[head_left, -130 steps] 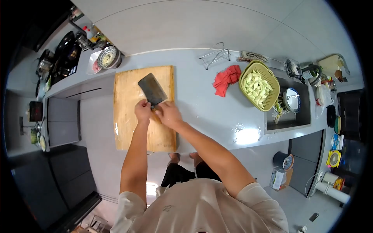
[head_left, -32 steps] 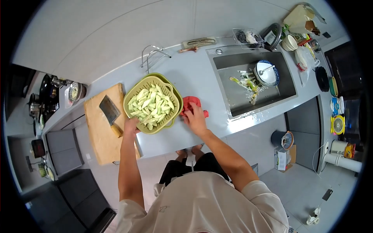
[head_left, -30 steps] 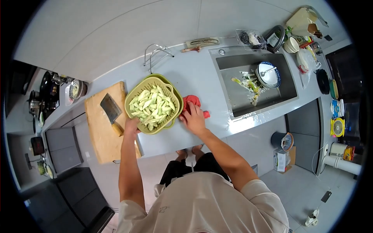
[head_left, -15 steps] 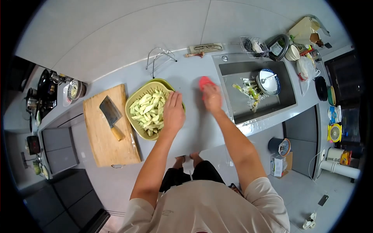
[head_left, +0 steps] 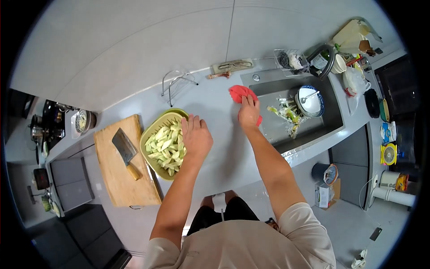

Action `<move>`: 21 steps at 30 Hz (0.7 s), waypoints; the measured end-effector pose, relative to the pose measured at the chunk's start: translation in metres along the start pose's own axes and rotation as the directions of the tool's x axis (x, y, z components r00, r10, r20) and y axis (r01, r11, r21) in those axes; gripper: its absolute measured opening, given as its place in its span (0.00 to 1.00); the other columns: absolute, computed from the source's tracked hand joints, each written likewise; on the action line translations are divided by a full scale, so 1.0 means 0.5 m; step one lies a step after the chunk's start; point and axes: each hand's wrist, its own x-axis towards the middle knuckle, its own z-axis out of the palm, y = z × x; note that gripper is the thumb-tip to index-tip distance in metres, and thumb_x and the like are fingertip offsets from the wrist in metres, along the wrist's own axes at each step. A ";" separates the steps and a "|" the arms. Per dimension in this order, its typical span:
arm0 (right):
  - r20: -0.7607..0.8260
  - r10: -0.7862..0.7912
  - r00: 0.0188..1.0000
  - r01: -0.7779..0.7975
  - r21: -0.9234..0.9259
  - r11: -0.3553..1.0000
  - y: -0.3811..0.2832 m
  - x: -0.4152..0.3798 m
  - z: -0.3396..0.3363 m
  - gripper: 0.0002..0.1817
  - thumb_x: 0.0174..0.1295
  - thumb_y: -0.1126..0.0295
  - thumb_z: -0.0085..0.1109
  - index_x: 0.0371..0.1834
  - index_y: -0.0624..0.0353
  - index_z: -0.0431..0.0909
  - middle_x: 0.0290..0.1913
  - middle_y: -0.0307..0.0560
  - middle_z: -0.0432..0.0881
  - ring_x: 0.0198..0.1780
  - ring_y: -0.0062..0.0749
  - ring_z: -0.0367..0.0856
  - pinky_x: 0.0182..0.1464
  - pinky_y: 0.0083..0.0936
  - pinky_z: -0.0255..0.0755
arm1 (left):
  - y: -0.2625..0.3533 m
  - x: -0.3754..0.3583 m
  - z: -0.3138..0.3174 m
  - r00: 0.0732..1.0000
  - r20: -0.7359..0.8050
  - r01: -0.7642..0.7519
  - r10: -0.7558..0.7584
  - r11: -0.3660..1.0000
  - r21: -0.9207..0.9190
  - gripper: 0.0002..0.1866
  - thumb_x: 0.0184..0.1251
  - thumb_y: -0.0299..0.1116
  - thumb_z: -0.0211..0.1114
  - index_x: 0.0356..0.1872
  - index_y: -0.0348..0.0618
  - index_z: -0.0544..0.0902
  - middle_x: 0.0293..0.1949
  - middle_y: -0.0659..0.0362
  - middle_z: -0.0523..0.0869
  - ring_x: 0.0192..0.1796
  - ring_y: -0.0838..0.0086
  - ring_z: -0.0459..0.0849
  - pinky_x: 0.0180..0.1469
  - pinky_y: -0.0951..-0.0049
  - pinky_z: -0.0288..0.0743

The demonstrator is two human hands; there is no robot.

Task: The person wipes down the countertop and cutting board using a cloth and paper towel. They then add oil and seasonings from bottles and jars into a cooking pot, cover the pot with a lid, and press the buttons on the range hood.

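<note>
My left hand point(head_left: 197, 136) lies with stretched fingers over the right rim of a yellow-green colander point(head_left: 144, 145). The colander is full of pale green cut vegetable pieces point(head_left: 165, 145), and a second green rim shows behind it. My right hand point(head_left: 249, 113) presses a crumpled red cloth point(head_left: 240, 93) onto the grey countertop point(head_left: 219, 152), right at the sink's left edge. Parts of the cloth stick out beyond the fingers and beside the palm.
A cleaver point(head_left: 124, 145) lies on a wooden cutting board point(head_left: 112, 179) at left. The sink point(head_left: 309, 130) at right holds vegetable scraps point(head_left: 289, 115) and a blue-rimmed bowl point(head_left: 310, 102) with a spoon. Behind the colander stands a wire rack point(head_left: 178, 81).
My right hand has slid the red cloth rightward along the counter to the sink's edge. My left hand stays at the colander's right rim, fingers a little more spread. The view has shifted slightly.
</note>
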 end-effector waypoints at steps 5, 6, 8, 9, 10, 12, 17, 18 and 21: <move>0.106 -0.430 0.897 0.411 0.163 0.897 -0.140 0.012 0.044 0.26 0.57 0.72 0.63 0.62 0.50 0.83 0.69 0.45 0.79 0.61 0.48 0.76 0.62 0.42 0.76 | 0.029 0.026 0.025 0.997 0.043 -0.070 0.068 0.997 0.035 0.20 0.62 0.27 0.61 0.55 0.33 0.87 0.64 0.47 0.84 0.76 0.54 0.74 0.83 0.46 0.50; 0.082 -0.503 0.860 0.466 0.272 0.842 -0.157 0.020 0.058 0.22 0.61 0.71 0.58 0.61 0.48 0.83 0.69 0.44 0.79 0.63 0.49 0.76 0.61 0.43 0.76 | 0.040 0.037 0.032 0.995 0.050 -0.087 0.085 0.996 0.038 0.21 0.62 0.27 0.60 0.56 0.33 0.87 0.65 0.47 0.84 0.76 0.54 0.73 0.83 0.46 0.50; 0.069 -0.449 0.891 0.420 0.256 0.871 -0.145 0.042 0.070 0.21 0.64 0.70 0.56 0.61 0.49 0.83 0.68 0.44 0.79 0.63 0.49 0.75 0.60 0.43 0.76 | 0.057 0.048 0.042 0.993 0.073 -0.090 0.088 0.996 0.022 0.21 0.62 0.27 0.61 0.57 0.33 0.86 0.65 0.47 0.84 0.77 0.54 0.72 0.82 0.46 0.51; 0.065 -0.347 0.936 0.335 0.148 0.931 -0.114 0.051 0.082 0.21 0.65 0.69 0.55 0.62 0.50 0.83 0.69 0.44 0.79 0.63 0.49 0.75 0.61 0.43 0.76 | 0.064 0.047 0.041 0.992 0.091 -0.092 0.091 0.996 0.004 0.21 0.62 0.27 0.61 0.56 0.33 0.86 0.65 0.47 0.84 0.77 0.54 0.72 0.82 0.46 0.51; 0.058 -0.242 0.968 0.240 0.039 0.970 -0.073 0.052 0.088 0.21 0.66 0.69 0.55 0.62 0.52 0.83 0.69 0.44 0.79 0.62 0.49 0.75 0.61 0.43 0.75 | 0.072 0.034 0.041 0.989 0.116 -0.089 0.090 0.996 -0.015 0.21 0.62 0.27 0.62 0.56 0.33 0.86 0.65 0.47 0.84 0.77 0.54 0.72 0.82 0.47 0.52; 0.006 -0.093 0.996 0.094 -0.128 0.987 0.028 0.052 0.056 0.21 0.67 0.70 0.53 0.63 0.56 0.81 0.68 0.47 0.79 0.59 0.48 0.76 0.63 0.41 0.74 | 0.086 0.012 0.041 0.983 0.144 -0.109 0.113 0.993 -0.039 0.19 0.64 0.26 0.60 0.55 0.31 0.86 0.63 0.46 0.85 0.76 0.53 0.73 0.81 0.48 0.54; -0.065 0.109 0.992 -0.112 -0.046 0.993 0.170 -0.065 -0.095 0.24 0.58 0.73 0.64 0.61 0.57 0.81 0.64 0.52 0.80 0.57 0.54 0.76 0.65 0.40 0.72 | 0.121 -0.042 0.034 0.971 0.117 -0.191 0.207 0.972 -0.137 0.19 0.64 0.26 0.60 0.55 0.32 0.86 0.64 0.46 0.84 0.75 0.54 0.74 0.77 0.50 0.61; -0.084 0.016 0.996 -0.023 -0.086 0.996 0.151 -0.112 -0.111 0.25 0.56 0.74 0.63 0.61 0.57 0.81 0.64 0.51 0.80 0.58 0.54 0.76 0.64 0.42 0.73 | 0.127 -0.054 0.045 0.969 0.130 -0.190 0.212 0.968 -0.163 0.20 0.64 0.25 0.60 0.57 0.32 0.86 0.65 0.47 0.84 0.75 0.54 0.74 0.76 0.51 0.62; -0.044 -0.038 0.998 0.038 -0.002 0.999 0.049 -0.247 -0.107 0.21 0.57 0.73 0.61 0.56 0.57 0.84 0.64 0.48 0.80 0.61 0.52 0.77 0.60 0.45 0.79 | 0.163 -0.101 0.065 0.949 0.225 -0.172 0.222 0.959 -0.223 0.23 0.64 0.24 0.60 0.61 0.32 0.83 0.66 0.46 0.82 0.75 0.54 0.74 0.75 0.52 0.65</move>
